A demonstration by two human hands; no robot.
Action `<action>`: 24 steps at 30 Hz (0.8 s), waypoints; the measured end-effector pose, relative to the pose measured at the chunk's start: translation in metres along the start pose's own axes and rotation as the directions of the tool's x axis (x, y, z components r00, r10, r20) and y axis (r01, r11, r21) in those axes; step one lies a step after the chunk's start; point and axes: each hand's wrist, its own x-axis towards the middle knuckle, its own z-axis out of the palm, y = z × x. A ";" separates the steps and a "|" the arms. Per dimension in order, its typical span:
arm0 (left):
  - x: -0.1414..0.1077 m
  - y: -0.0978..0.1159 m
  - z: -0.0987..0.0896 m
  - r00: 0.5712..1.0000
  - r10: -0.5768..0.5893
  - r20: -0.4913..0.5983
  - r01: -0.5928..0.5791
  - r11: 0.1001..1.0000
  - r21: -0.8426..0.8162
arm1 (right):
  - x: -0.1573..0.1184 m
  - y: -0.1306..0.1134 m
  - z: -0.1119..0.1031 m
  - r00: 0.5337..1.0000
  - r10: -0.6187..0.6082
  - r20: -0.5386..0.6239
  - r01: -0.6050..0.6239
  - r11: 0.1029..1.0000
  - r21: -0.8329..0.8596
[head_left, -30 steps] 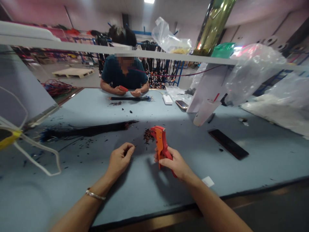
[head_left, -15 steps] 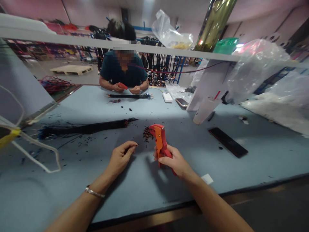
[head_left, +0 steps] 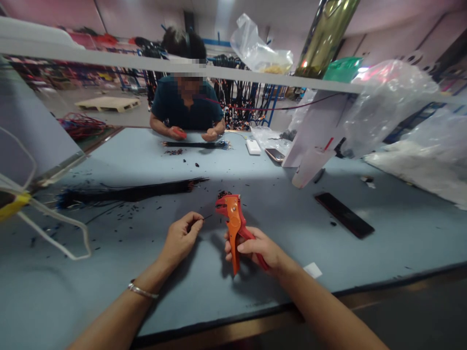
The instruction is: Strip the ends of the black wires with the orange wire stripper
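A thin dark wire [head_left: 207, 217] sticks out to the right from the pinched fingers of my left hand [head_left: 183, 236]. My right hand [head_left: 260, 248] is wrapped round the handles of an orange and red wire stripper [head_left: 234, 218], whose jaws point up and left, a short way from the wire and not touching it. Behind the jaws lies a small heap of dark offcuts [head_left: 224, 194]. A long bundle of black wires [head_left: 134, 192] rests on the blue-grey table [head_left: 204, 301], beyond my left hand.
Across the table a person [head_left: 187, 102] holds a red tool near a second wire bundle [head_left: 197, 145]. A black phone [head_left: 344, 214] and a cup with a red straw [head_left: 313, 165] stand right. White cable loops [head_left: 85, 238] hang left; a shelf [head_left: 226, 73] crosses above.
The wire stripper has turned in my right hand, its jaws now pointing further left and its handles spread wider. More of the wire shows past my left fingers. The other person's hands moved slightly.
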 end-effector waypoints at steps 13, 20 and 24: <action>0.001 -0.011 0.001 0.997 0.057 -0.055 -0.060 0.996 -0.066 | 0.000 0.000 -0.001 1.000 0.012 0.015 -0.011 0.997 -0.075; 0.001 -0.010 0.005 0.998 0.012 -0.054 -0.019 0.992 -0.127 | 0.002 0.001 -0.001 1.000 0.006 0.022 -0.004 0.998 -0.065; 0.000 -0.006 0.002 0.999 0.010 -0.051 -0.012 0.999 -0.041 | 0.001 0.001 0.000 1.000 -0.002 0.020 0.004 0.998 -0.062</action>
